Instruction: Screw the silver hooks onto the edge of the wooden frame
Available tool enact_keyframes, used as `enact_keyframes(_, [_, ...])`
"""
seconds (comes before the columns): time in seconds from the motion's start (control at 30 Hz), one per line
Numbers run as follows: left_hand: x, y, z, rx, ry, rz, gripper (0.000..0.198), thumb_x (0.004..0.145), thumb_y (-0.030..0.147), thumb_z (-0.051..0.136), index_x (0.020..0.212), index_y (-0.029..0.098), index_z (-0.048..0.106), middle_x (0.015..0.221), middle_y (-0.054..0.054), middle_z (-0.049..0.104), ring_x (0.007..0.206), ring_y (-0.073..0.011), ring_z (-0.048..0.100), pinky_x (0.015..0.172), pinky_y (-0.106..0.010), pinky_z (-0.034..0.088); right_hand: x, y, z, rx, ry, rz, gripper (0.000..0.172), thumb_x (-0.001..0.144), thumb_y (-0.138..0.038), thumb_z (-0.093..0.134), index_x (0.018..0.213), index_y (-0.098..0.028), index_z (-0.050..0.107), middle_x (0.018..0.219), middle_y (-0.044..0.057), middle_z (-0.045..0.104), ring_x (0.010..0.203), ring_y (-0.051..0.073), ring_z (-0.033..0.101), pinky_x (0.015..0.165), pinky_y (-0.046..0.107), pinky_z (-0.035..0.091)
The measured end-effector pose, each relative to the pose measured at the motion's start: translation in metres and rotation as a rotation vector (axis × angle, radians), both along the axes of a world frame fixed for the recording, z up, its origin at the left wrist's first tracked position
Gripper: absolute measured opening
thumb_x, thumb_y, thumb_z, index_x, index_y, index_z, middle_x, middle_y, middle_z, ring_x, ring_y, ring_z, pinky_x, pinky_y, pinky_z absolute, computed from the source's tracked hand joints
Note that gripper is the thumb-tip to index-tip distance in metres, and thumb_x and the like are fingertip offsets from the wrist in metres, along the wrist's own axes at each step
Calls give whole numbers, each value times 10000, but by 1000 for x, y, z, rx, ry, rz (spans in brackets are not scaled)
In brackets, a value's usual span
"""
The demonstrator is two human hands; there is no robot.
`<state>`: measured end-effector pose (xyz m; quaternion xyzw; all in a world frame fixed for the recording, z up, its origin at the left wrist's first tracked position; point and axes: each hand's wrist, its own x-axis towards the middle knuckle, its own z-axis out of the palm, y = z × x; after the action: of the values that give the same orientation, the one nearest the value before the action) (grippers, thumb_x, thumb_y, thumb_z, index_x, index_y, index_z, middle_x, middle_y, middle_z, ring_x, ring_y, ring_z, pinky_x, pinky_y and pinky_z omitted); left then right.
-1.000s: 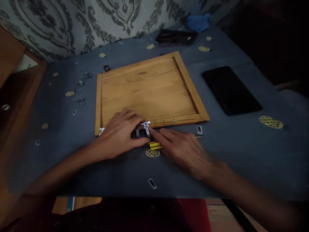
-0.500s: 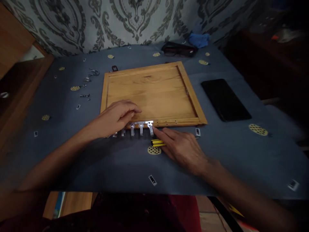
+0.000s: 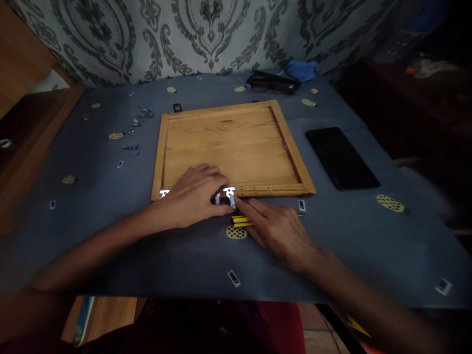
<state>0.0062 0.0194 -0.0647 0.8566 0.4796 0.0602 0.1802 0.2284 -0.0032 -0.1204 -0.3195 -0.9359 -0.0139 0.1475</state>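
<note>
A framed wooden board lies on the cloth, with several silver metal hooks fixed along its near edge. My left hand is curved over the row and covers most of it. Its thumb and index finger close about the rightmost metal hook. My right hand holds a screwdriver with a yellow and black handle, the shaft mostly hidden beneath the palm. Its index fingertip touches the same hook from the right. Small screw holes show in the edge to the right of that hook.
Loose screws and curved metal pieces lie left of the board. A black phone rests to its right. Dark glasses and a blue cloth are at the back, before a patterned curtain.
My left hand has moved right along the near edge, from resting over the board to closing about the rightmost hook. The right hand stays beside that hook with the screwdriver.
</note>
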Motion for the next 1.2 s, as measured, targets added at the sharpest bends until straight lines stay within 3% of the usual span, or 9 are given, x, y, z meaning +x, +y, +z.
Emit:
enact_keyframes(0.23, [5, -3, -3, 34, 52, 25, 336, 867, 446, 760, 1051, 169, 715, 1055, -75, 665, 1062, -287, 593, 903, -421, 466, 0, 0, -1, 21, 40, 23, 423, 919, -54, 479, 1319, -98, 609, 794, 39, 697, 701, 152, 632, 535, 269, 355])
enact_keyframes(1.2, [5, -2, -4, 20, 38, 18, 266, 869, 400, 755, 979, 162, 710, 1020, -62, 660, 1024, -265, 607, 896, -409, 459, 0, 0, -3, -11, 0, -10, 493, 896, -67, 501, 1379, -145, 565, 814, 30, 706, 709, 161, 658, 533, 281, 355])
